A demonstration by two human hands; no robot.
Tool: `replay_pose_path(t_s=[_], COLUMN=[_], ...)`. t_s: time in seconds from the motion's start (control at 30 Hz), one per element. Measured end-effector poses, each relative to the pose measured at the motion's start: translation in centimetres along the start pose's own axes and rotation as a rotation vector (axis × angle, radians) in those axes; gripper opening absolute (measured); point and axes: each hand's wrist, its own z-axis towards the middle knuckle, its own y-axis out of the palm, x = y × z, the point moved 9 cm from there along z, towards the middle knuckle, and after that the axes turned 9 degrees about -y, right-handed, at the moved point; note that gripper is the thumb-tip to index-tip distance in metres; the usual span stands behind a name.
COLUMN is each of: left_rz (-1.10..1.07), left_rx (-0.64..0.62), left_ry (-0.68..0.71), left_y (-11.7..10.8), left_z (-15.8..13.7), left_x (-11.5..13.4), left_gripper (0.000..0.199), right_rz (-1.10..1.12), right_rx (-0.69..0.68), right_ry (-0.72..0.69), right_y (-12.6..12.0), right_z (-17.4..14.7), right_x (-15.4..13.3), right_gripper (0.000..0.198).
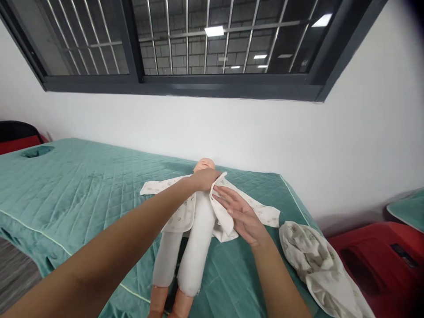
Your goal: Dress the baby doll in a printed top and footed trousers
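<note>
A baby doll [198, 247] with a cloth body lies on its back, its head toward the wall and its legs toward me. A white printed baby shirt [185, 212] is spread around it, both sleeves stretched outward and the front open. My left hand [206, 179] reaches across the doll's chest, closed at the upper edge of the shirt's right-hand flap; its fingertips are partly hidden. My right hand [243, 216] lies against the same flap with its fingers stretched out, touching the fabric.
A green quilted bed cover [82, 185] lies under the doll. Crumpled white printed cloth [311, 251] rests at the bed's right edge, near a red plastic stool [374, 251]. Behind the bed stands a white wall [198, 123] below a barred window [218, 84].
</note>
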Motion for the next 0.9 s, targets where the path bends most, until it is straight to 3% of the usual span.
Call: replay_pose_path(t_s=[0.17,0.3,0.37,0.53,0.67,0.73,0.9], left_rz=[-0.266,-0.407,-0.368,-0.324,-0.339,-0.332,-0.348], left_rx=[-0.023,-0.245,-0.262,0.019,0.245,0.328,0.377], left_ry=[-0.075,-0.132,-0.134,-0.123,-0.181,-0.228,-0.334], left_y=[-2.0,-0.3,0.3,-0.4,-1.7,-2.2,-1.8], left_z=[-2.1,-2.8,-2.5,-1.1,-1.2,-1.5,-1.5], left_x=[-1.2,-1.3,-1.4,-2.4,-3.8,-4.7,-6.6], left_gripper=[0.048,0.067,0.068,0.038,0.031,0.029,0.025], right_rz=[-0.013,-0.065,-0.080,-0.127,-0.458,-0.616,-0.538], right_rx=[-0.080,-0.095,-0.104,-0.060,0.200,0.256,0.030], right_ry=[0.085,0.097,0.096,0.076,0.055,0.071,0.200], right_y=[1.3,1.6,1.8,1.0,-3.3,-4.5,-1.9], right_z=[-0.1,-0.1,-0.2,0.0,0.1,0.1,-0.3], right_x=[0.8,0.9,0.8,0.7,0.8,1.0,2.9], right_gripper=[0.044,0.042,0.041,0.037,0.023,0.025,0.029])
